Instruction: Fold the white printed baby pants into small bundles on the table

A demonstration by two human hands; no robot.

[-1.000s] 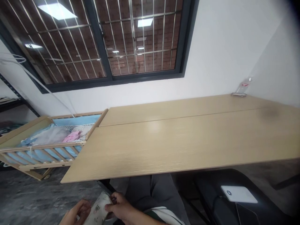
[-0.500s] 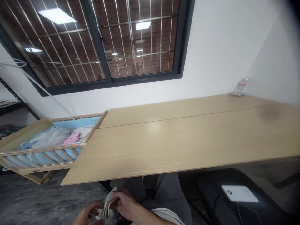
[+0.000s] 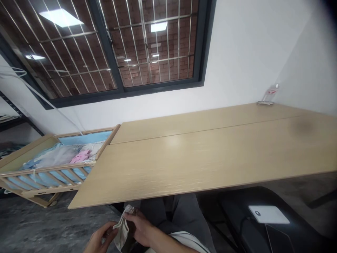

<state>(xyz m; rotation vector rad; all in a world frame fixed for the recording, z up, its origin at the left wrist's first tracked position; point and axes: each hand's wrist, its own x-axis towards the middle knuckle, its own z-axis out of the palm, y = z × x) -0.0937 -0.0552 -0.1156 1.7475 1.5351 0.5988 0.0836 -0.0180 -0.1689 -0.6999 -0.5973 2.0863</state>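
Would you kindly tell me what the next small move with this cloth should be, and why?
I would probably draw the printed cloth taut between both hands. The right hand pinches its upper corner while the left hand's fingers sit at its edge, and it hangs bunched and creased above the grey trousers, so smoothing it seems sensible first.

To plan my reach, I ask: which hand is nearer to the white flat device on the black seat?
The right hand, gripping a small cloth, is nearer; it is left of the white flat device in view, not touching. The left hand is farther, beyond the right hand.
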